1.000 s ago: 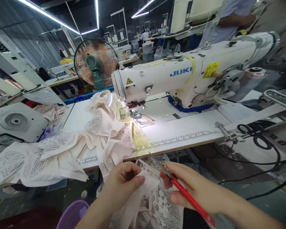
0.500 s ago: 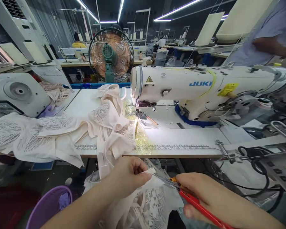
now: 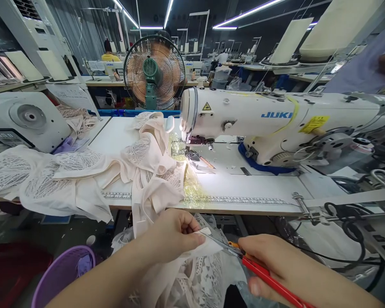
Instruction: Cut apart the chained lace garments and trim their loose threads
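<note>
My left hand [image 3: 179, 231] pinches the edge of a cream lace garment [image 3: 208, 273], which hangs down below the table edge in front of me. My right hand [image 3: 272, 261] is closed around red-handled scissors [image 3: 263, 273] with an orange part near the pivot. Their metal blades point left and lie at the pinched fabric edge, close to my left fingertips. Whether the blades are cutting cannot be made out. More cream lace pieces [image 3: 80, 171] stretch across the table and drape over its front edge, beside my left wrist.
A white sewing machine [image 3: 237, 111] stands on the white table [image 3: 250, 188], which has a printed ruler. Another machine head [image 3: 25, 119] is at left. A green fan [image 3: 154, 72] stands behind. A purple basket [image 3: 64, 273] is on the floor, lower left. Another person's sleeve [image 3: 359, 60] shows at right.
The view has shifted slightly, so the table and machine sit a little further right. My hands and the scissors hold nearly the same pose. The person at right has moved further right.
</note>
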`<state>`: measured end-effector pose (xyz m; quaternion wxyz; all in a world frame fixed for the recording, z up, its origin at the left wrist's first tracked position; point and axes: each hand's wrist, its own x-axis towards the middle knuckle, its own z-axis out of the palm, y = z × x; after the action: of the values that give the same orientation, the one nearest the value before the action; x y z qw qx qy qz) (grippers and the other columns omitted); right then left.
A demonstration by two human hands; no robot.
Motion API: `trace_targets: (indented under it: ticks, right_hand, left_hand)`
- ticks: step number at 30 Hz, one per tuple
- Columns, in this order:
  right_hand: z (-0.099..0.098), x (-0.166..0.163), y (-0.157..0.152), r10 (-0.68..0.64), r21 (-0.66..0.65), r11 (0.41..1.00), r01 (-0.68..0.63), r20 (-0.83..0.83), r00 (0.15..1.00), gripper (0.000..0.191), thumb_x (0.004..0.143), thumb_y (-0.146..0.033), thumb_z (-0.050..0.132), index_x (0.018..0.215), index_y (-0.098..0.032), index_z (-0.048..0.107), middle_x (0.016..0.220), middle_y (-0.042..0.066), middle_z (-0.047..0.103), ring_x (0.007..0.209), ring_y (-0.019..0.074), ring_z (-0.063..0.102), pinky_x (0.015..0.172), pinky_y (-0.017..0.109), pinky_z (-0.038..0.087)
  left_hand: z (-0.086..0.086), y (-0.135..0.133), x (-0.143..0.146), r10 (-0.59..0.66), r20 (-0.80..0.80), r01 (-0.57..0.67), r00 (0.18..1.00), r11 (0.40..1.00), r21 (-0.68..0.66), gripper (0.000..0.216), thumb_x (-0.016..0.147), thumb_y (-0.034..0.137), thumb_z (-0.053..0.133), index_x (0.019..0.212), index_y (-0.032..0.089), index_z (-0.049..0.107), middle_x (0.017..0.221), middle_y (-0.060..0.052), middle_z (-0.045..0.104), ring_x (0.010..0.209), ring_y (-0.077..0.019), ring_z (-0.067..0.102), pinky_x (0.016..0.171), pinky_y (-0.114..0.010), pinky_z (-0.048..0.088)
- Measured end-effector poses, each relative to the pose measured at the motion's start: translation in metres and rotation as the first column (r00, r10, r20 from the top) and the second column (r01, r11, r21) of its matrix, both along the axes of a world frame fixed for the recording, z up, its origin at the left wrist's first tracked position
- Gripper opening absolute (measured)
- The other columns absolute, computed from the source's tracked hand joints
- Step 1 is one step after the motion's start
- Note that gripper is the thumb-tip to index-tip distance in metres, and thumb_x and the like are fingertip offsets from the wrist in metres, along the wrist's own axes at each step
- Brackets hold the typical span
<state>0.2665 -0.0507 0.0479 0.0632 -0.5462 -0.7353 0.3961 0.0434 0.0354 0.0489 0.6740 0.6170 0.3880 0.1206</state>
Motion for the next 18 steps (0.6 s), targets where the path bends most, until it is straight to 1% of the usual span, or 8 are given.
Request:
trace_targets:
  ticks: [2,5,7,11,13,16,18]
  right_hand:
    - [0.002,0.000,0.000,0.000,-0.022,1.000,0.000,-0.014,1.000,0.044,0.075,-0.061,0.051,0.065,-0.021,0.037,0.062,-0.002,0.043,0.054,0.0131,0.035,0.047,0.023,0.022]
    - [0.001,0.000,-0.002,-0.009,-0.012,1.000,0.009,-0.022,1.000,0.046,0.074,-0.064,0.052,0.066,-0.021,0.038,0.063,-0.002,0.044,0.053,0.0132,0.035,0.047,0.023,0.022]
    - [0.000,0.000,-0.004,-0.027,-0.015,1.000,0.027,-0.032,0.999,0.047,0.074,-0.065,0.051,0.065,-0.021,0.038,0.062,-0.002,0.042,0.053,0.0127,0.033,0.046,0.023,0.022]
    - [-0.008,-0.003,-0.008,-0.071,-0.071,0.995,0.066,-0.071,0.995,0.050,0.073,-0.068,0.048,0.063,-0.021,0.037,0.060,-0.003,0.038,0.053,0.0124,0.031,0.045,0.022,0.021]
    - [-0.014,-0.004,-0.009,-0.086,-0.057,0.995,0.083,-0.054,0.995,0.047,0.074,-0.065,0.049,0.063,-0.021,0.035,0.059,-0.003,0.037,0.052,0.0124,0.031,0.045,0.023,0.020]
    - [-0.026,-0.006,-0.011,-0.094,0.003,0.996,0.094,0.013,0.995,0.038,0.077,-0.053,0.047,0.062,-0.021,0.033,0.060,-0.002,0.037,0.053,0.0126,0.032,0.048,0.024,0.023]
    - [-0.031,-0.009,-0.012,-0.101,0.018,0.995,0.101,0.051,0.994,0.033,0.079,-0.046,0.044,0.062,-0.021,0.032,0.061,-0.002,0.038,0.054,0.0130,0.033,0.050,0.024,0.024]
  left_hand:
    - [0.000,0.001,-0.001,-0.011,-0.003,0.011,1.000,1.000,0.014,0.016,0.063,0.030,0.060,0.062,0.017,0.050,0.054,0.005,0.043,0.049,-0.0077,0.034,0.047,-0.023,0.025]
    - [0.002,0.001,-0.001,-0.020,-0.017,0.020,1.000,1.000,0.022,0.016,0.064,0.030,0.059,0.061,0.017,0.050,0.052,0.006,0.042,0.049,-0.0075,0.033,0.047,-0.023,0.024]
    - [0.003,0.000,-0.001,-0.018,-0.019,0.018,1.000,1.000,0.009,0.016,0.064,0.030,0.059,0.062,0.017,0.050,0.052,0.006,0.042,0.049,-0.0074,0.033,0.047,-0.023,0.024]
    - [0.004,0.000,-0.001,-0.014,-0.008,0.014,1.000,1.000,-0.017,0.016,0.063,0.029,0.061,0.063,0.017,0.051,0.052,0.006,0.043,0.049,-0.0073,0.034,0.048,-0.022,0.025]
    - [0.005,0.001,-0.001,-0.017,-0.006,0.017,1.000,1.000,-0.014,0.016,0.063,0.029,0.061,0.064,0.016,0.052,0.053,0.006,0.044,0.049,-0.0072,0.035,0.048,-0.022,0.025]
    - [0.005,0.002,0.000,-0.021,0.004,0.021,1.000,1.000,-0.010,0.017,0.063,0.030,0.062,0.064,0.015,0.053,0.054,0.006,0.044,0.049,-0.0072,0.035,0.048,-0.022,0.026]
    - [0.006,0.003,0.000,-0.022,0.012,0.022,1.000,1.000,-0.004,0.018,0.063,0.031,0.062,0.064,0.015,0.053,0.053,0.006,0.044,0.049,-0.0071,0.035,0.048,-0.022,0.026]
